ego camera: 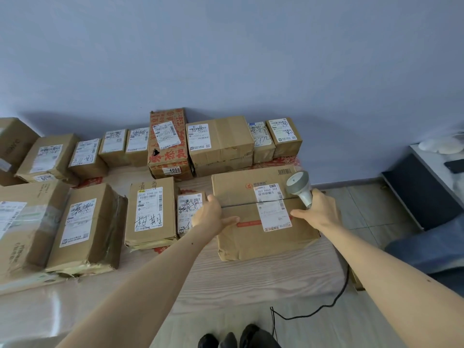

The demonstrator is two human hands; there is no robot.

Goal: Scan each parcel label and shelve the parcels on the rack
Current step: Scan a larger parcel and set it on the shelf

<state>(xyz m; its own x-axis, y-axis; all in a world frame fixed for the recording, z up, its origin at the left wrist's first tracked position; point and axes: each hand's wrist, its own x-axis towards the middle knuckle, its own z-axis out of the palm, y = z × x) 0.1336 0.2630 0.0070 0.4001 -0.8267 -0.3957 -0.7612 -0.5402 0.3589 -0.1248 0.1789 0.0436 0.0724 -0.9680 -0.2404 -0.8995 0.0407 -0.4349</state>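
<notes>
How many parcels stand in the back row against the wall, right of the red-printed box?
3: a wide box directly beside the red-printed box, then a small box, then another small box at the right end. Others may be hidden behind.

Brown parcels [263,222] w/ white labels [272,209]; grey scanner [300,187]; blue wall [226,59].

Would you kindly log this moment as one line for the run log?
left hand: resting on big parcel | right hand: holding scanner beside label | parcel: on table, unshelved
</notes>
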